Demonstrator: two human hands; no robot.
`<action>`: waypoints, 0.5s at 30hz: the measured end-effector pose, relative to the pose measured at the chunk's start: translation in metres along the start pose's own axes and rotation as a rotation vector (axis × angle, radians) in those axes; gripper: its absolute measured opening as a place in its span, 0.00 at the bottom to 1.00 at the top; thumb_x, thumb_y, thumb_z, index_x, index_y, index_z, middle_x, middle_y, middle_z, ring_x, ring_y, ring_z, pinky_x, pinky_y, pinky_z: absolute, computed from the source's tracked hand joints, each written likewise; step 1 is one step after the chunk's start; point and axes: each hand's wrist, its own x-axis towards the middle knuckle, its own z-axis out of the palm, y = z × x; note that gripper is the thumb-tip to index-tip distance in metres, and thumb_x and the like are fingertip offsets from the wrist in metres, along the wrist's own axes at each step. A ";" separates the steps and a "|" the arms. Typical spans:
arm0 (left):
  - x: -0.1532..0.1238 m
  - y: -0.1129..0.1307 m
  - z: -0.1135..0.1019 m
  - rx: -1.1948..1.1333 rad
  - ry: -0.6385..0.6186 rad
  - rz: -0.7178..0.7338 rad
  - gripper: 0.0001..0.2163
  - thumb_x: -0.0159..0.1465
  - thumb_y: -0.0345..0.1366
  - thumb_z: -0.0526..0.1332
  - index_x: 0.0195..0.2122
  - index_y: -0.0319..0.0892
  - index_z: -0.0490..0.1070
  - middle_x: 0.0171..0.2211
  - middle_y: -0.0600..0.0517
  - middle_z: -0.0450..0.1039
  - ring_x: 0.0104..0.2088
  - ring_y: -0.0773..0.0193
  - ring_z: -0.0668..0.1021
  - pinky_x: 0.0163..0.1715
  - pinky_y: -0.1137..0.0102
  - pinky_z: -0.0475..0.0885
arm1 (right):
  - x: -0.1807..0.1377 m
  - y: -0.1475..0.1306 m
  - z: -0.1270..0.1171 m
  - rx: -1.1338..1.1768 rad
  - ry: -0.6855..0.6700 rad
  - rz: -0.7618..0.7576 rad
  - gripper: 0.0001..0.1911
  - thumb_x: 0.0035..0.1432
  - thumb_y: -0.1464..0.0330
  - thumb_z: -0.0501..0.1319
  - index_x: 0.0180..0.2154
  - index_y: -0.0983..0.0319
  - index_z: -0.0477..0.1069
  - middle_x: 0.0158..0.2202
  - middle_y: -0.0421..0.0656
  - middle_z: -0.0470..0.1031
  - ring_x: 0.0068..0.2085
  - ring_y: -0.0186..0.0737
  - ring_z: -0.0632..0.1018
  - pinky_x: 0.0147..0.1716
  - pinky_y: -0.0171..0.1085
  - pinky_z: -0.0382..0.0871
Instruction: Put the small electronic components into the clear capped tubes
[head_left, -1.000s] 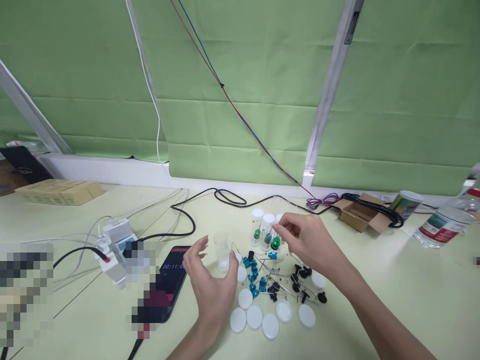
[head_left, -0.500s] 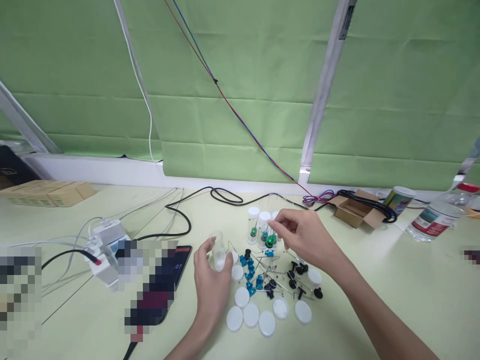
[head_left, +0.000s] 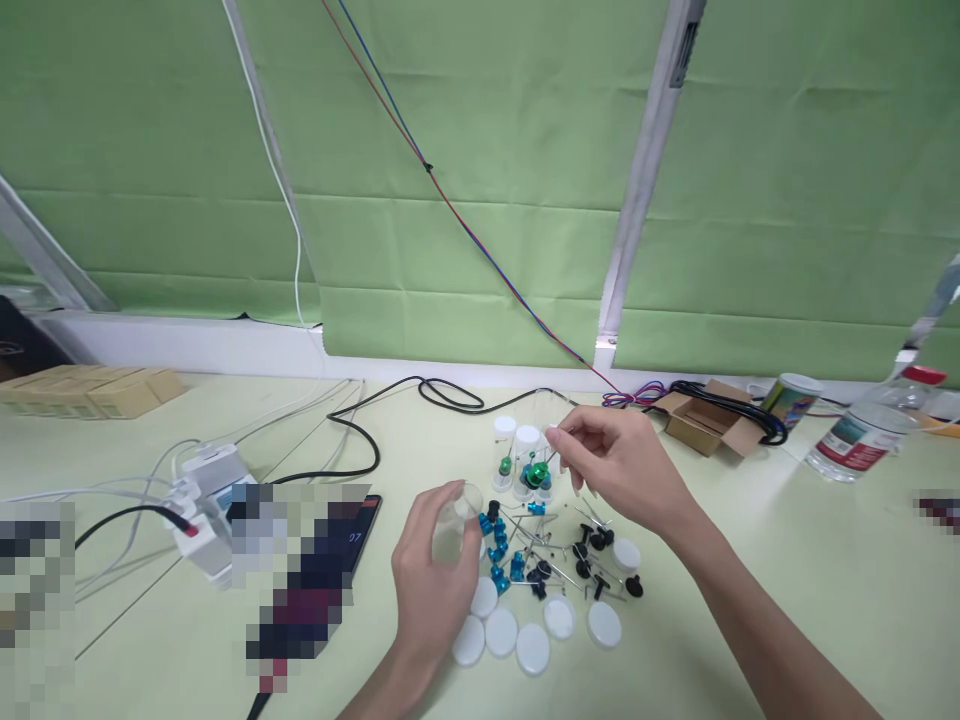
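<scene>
My left hand (head_left: 431, 580) is wrapped round a small clear plastic vial (head_left: 454, 520), lifted and tilted toward the right. My right hand (head_left: 619, 465) pinches a thin pin with a green knob (head_left: 537, 472) just above the capped vials (head_left: 517, 450) standing at the back. Between the hands lie several blue knobs (head_left: 499, 545), black knobs (head_left: 592, 560) and loose metal pins. Several white round caps (head_left: 532, 635) lie in a row in front of them.
A phone (head_left: 337, 560) and a white power strip (head_left: 206, 495) with cables lie to the left. A cardboard box (head_left: 709, 420), a can (head_left: 787, 398) and a water bottle (head_left: 862, 430) stand at the back right. Flat boxes (head_left: 90, 390) lie far left.
My left hand closed on the clear vial and lifted it off the table, tilting it. My right hand rose slightly with the green-knobbed pin.
</scene>
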 end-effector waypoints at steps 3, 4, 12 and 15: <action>-0.003 0.002 0.001 -0.035 -0.116 0.071 0.12 0.61 0.30 0.59 0.46 0.44 0.71 0.40 0.49 0.74 0.41 0.58 0.76 0.43 0.66 0.71 | 0.000 -0.002 -0.001 0.090 -0.001 0.024 0.14 0.60 0.64 0.60 0.24 0.63 0.70 0.18 0.38 0.71 0.17 0.31 0.72 0.17 0.29 0.64; -0.004 0.003 0.002 -0.047 -0.159 0.082 0.13 0.61 0.30 0.59 0.47 0.44 0.71 0.38 0.50 0.74 0.40 0.59 0.77 0.42 0.67 0.71 | 0.000 -0.003 -0.002 0.119 -0.005 0.032 0.14 0.60 0.63 0.60 0.24 0.63 0.70 0.18 0.38 0.71 0.17 0.31 0.72 0.16 0.29 0.64; -0.009 0.002 0.004 -0.075 -0.289 0.130 0.16 0.62 0.28 0.59 0.51 0.44 0.70 0.33 0.52 0.71 0.32 0.63 0.74 0.36 0.69 0.71 | -0.001 -0.006 0.002 0.256 -0.109 0.088 0.16 0.58 0.59 0.61 0.24 0.63 0.69 0.17 0.38 0.70 0.16 0.30 0.71 0.14 0.29 0.63; -0.008 0.002 0.004 -0.080 -0.295 0.128 0.16 0.62 0.29 0.59 0.52 0.44 0.70 0.33 0.52 0.71 0.32 0.64 0.74 0.35 0.69 0.70 | -0.001 -0.006 0.004 0.262 -0.143 0.111 0.14 0.58 0.62 0.61 0.24 0.63 0.69 0.17 0.38 0.70 0.16 0.30 0.70 0.15 0.28 0.62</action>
